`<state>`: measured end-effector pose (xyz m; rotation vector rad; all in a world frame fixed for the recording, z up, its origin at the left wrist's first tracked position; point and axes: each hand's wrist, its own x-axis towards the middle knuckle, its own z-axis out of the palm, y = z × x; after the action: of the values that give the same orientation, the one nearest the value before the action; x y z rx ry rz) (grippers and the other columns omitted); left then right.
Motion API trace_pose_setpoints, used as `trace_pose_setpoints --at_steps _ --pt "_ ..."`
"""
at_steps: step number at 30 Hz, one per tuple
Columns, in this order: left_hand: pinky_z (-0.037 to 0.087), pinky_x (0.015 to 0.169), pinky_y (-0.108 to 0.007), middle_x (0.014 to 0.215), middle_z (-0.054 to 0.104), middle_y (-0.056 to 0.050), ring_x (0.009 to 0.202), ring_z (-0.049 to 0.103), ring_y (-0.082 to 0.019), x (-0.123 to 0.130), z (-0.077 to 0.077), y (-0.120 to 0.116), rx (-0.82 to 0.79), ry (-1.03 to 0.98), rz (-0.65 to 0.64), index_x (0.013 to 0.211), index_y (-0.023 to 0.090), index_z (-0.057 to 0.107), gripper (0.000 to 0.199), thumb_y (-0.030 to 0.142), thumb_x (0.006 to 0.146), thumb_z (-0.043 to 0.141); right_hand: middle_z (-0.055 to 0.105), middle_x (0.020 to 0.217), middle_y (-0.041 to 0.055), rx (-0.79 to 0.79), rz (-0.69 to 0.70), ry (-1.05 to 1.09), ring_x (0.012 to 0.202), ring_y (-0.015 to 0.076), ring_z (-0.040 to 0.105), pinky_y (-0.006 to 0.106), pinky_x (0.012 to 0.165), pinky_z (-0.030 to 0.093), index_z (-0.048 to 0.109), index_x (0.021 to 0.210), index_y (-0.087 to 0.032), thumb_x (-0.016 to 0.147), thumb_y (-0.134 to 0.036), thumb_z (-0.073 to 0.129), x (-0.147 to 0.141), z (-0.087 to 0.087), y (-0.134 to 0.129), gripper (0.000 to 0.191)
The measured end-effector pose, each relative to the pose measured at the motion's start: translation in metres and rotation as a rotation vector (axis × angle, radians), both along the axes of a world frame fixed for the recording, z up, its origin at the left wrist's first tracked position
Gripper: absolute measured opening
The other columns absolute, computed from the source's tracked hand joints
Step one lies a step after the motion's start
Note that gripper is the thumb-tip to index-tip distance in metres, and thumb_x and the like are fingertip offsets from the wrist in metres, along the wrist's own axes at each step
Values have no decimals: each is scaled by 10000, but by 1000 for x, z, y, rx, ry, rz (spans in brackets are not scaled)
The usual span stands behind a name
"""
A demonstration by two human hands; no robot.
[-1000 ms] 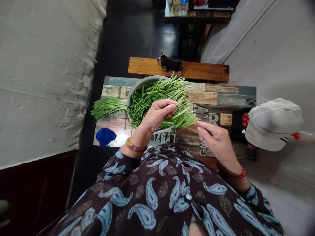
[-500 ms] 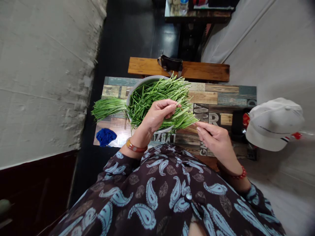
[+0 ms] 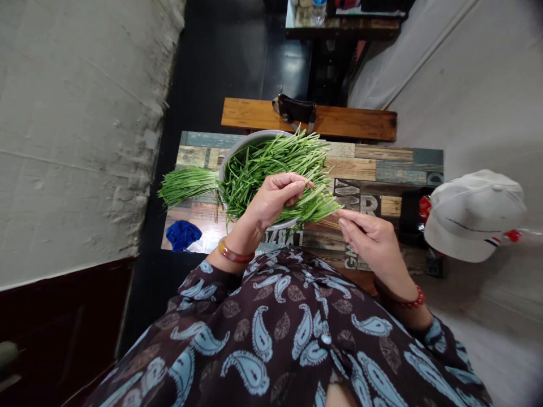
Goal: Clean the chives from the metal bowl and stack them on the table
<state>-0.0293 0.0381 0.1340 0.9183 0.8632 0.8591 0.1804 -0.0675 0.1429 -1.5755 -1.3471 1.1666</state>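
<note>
Long green garlic chives (image 3: 278,155) fill a grey-white bowl (image 3: 263,134) on the table, their pale stem ends pointing right past the rim. My left hand (image 3: 275,198) is closed over the near side of the bowl, fingers curled round some chives. Thumb and forefinger of my right hand (image 3: 367,234) pinch the tip of a chive stem at the right end of the bunch. A further bundle of chives (image 3: 189,185) sticks out left of the bowl, over the table edge.
A crumpled blue cloth (image 3: 183,235) lies at the patchwork wood table's (image 3: 399,169) near left corner. A white cap (image 3: 475,215) sits at the right. Beyond the table stands a wooden bench (image 3: 352,121) with a black bag (image 3: 294,108). Walls rise on both sides.
Both hands keep almost the same pose on the chives. The whole view has shifted very slightly.
</note>
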Motion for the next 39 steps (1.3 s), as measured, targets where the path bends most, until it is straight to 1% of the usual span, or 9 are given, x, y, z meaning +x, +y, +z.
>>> trace_pose_setpoints --at_steps 9,17,21,25,27,30,34,37,39 --pt "248 464 -200 628 532 11 518 387 -52 -3 -2 1 -32 -16 -50 741 145 766 275 416 742 806 599 567 -26 39 29 21 469 91 525 206 425 390 788 1111 -157 936 -278 635 2 -1 1 261" --pt "300 499 -226 797 597 -30 584 448 -71 -6 -5 2 65 -9 -94 721 156 778 253 401 785 785 599 553 -26 53 44 24 445 87 496 215 430 390 801 1065 -154 920 -263 639 -1 2 9 243" --pt "460 744 -273 826 644 -50 819 580 -149 -8 -4 3 239 69 -57 625 163 738 273 363 806 775 592 557 -20 34 57 20 466 97 503 216 424 371 799 1060 -142 919 -287 629 -4 3 16 264" --pt "452 984 -359 1083 726 -96 1080 626 -230 -13 2 11 347 111 -136 924 191 810 239 376 773 810 581 560 -24 34 115 26 455 89 478 219 434 367 795 1040 -138 924 -288 602 -3 11 29 270" --pt "471 968 -370 1093 743 -109 1070 651 -247 -14 7 16 327 97 -238 1019 188 798 376 406 717 852 583 564 -25 56 161 24 449 89 474 225 445 377 793 1027 -145 929 -287 587 -1 17 38 269" --pt "511 821 -327 878 750 -77 868 679 -210 -12 21 22 302 141 -279 852 163 789 330 460 720 842 602 562 -22 145 228 -32 463 107 518 243 481 422 790 1020 -158 933 -288 578 3 32 55 263" --pt "478 637 -260 679 677 -29 698 627 -162 -6 51 27 335 246 -136 663 148 721 349 473 738 825 733 706 19 370 241 -252 596 164 661 294 616 521 788 970 -206 941 -267 574 6 60 78 224" --pt "476 621 -245 708 691 -26 676 610 -142 -4 78 29 394 252 -29 702 149 732 336 470 745 821 794 903 41 577 199 -387 774 207 734 323 729 553 778 934 -234 958 -245 559 5 81 90 221" --pt "499 654 -252 754 716 -35 691 624 -142 -4 92 29 395 198 -39 766 152 751 328 476 771 800 798 918 42 672 179 -430 828 220 746 329 756 556 771 929 -234 968 -239 559 4 92 96 215"
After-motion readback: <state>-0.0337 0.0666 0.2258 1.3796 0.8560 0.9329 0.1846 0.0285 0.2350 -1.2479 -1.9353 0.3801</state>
